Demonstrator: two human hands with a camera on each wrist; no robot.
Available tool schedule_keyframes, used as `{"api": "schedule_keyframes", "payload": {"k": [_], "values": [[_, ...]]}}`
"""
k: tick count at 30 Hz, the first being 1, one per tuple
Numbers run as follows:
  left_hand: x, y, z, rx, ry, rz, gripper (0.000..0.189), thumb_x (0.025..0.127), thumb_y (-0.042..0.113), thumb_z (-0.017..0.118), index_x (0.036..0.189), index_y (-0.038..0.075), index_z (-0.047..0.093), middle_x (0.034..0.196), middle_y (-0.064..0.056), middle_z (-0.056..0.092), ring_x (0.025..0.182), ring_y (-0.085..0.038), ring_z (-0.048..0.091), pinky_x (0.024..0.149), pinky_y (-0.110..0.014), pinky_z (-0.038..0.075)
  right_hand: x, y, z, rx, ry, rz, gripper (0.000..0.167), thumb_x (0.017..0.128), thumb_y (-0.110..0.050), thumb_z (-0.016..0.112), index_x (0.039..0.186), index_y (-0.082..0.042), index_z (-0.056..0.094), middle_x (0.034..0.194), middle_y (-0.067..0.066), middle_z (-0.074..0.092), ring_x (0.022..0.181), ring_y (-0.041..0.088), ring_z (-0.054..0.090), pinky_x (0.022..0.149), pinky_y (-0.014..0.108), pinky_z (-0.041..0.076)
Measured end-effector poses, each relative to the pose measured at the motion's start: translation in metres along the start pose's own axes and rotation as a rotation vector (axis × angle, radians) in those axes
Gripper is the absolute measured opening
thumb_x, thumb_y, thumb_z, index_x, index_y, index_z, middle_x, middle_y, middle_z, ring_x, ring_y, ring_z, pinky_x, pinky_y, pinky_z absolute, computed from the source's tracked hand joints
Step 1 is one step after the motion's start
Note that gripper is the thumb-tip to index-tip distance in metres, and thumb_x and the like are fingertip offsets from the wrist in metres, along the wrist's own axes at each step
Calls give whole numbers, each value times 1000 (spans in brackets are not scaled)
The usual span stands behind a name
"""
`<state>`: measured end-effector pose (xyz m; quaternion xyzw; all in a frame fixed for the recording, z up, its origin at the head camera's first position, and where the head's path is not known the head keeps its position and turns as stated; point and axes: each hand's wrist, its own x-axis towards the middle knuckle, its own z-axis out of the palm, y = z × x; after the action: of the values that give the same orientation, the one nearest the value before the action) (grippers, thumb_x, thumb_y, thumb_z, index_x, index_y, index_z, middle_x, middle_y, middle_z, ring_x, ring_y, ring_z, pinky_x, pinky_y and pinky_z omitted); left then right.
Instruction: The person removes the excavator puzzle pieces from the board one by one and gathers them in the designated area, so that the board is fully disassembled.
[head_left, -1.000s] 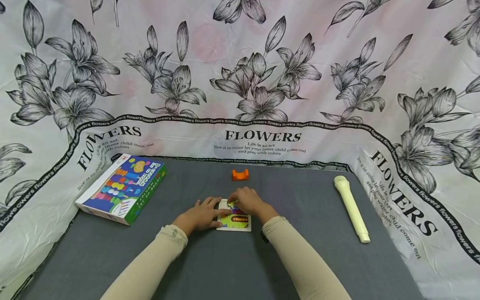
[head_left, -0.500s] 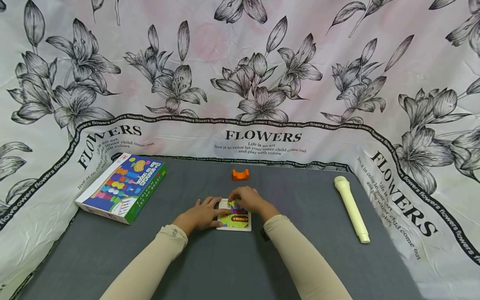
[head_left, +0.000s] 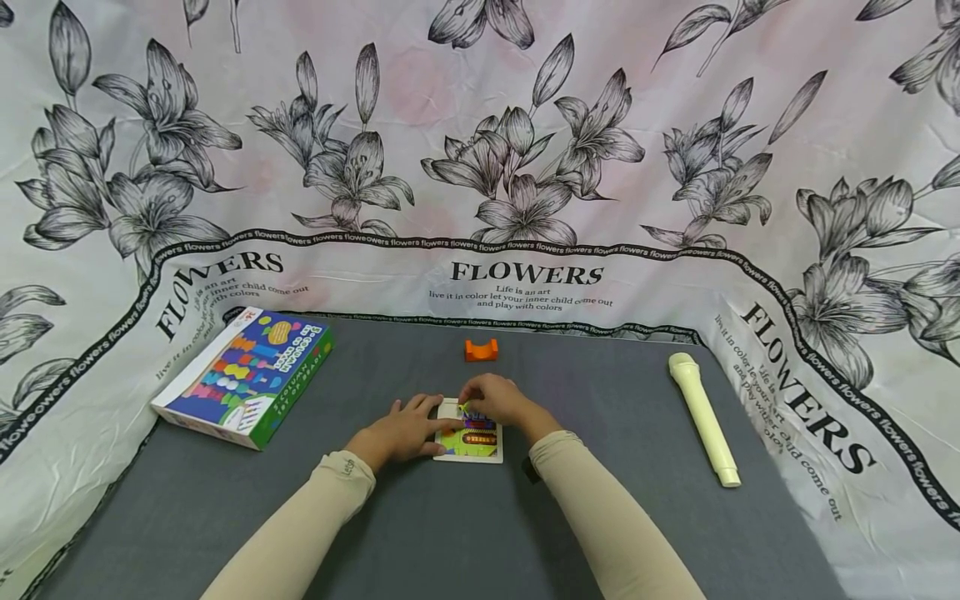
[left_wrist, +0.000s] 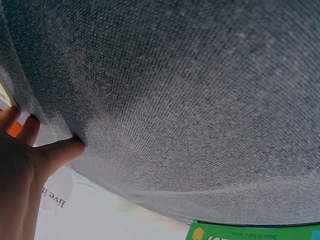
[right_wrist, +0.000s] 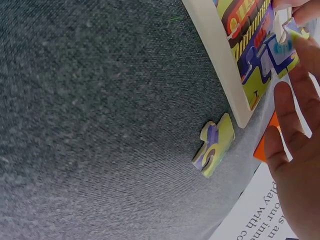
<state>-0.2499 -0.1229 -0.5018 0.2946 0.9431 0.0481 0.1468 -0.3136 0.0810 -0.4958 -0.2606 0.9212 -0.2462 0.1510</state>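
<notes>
A small jigsaw puzzle (head_left: 480, 446) in a white frame lies on the grey cloth, its picture brightly coloured. My left hand (head_left: 402, 431) rests on the frame's left side with fingers spread, its thumb and index reaching over the picture. In the left wrist view the left hand (left_wrist: 25, 165) shows straight fingers. At the puzzle's upper part my right hand (head_left: 497, 402) pinches a puzzle piece (right_wrist: 281, 52), which the right wrist view shows tilted over the picture. Another loose puzzle piece (right_wrist: 215, 145) lies on the cloth just outside the frame, hidden by the right hand in the head view.
Behind the puzzle stands a small orange cradle-shaped block (head_left: 481, 350). A blue and green toy box (head_left: 243, 375) lies at the left. A pale yellow microphone-shaped stick (head_left: 703, 418) lies at the right. Flower-printed fabric (head_left: 525, 275) borders the table (head_left: 600, 400) at the back and sides.
My right hand has shifted very slightly to the right and its fingers have turned a little at the puzzle's upper part. The left hand has stayed in place.
</notes>
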Motion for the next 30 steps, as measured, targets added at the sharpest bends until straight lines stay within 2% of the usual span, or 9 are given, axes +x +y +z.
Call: {"api": "schedule_keyframes", "payload": {"k": [5,9,19,30], "values": [[-1,1,0,-7,-7,4,53,97,48,51,148,38,40,157,-11,25,143,-33,24,105,-67,29,1,-1,-1,-54,-32,-31,21,95,-7,60,107,-18,73,111,0,71,108,19,62,102,46,42],[-1,1,0,-11,-9,-9,53,96,48,52,147,40,40,158,-10,25,144,-32,24,106,-66,28,1,-2,-2,-52,-45,-64,22,94,-2,60,106,-15,74,108,1,71,105,19,64,93,38,50],[1,1,0,10,-7,-21,53,96,51,50,147,42,39,158,-9,24,144,-30,23,107,-65,28,-2,0,-5,73,5,-78,20,93,1,58,95,-13,73,98,1,70,90,14,64,80,32,53],[1,-1,3,17,-4,-21,52,96,52,50,147,42,39,157,-10,25,143,-32,24,106,-66,28,-5,1,-11,206,40,-76,12,94,-1,61,94,-8,71,94,2,69,89,14,64,83,32,53]]}}
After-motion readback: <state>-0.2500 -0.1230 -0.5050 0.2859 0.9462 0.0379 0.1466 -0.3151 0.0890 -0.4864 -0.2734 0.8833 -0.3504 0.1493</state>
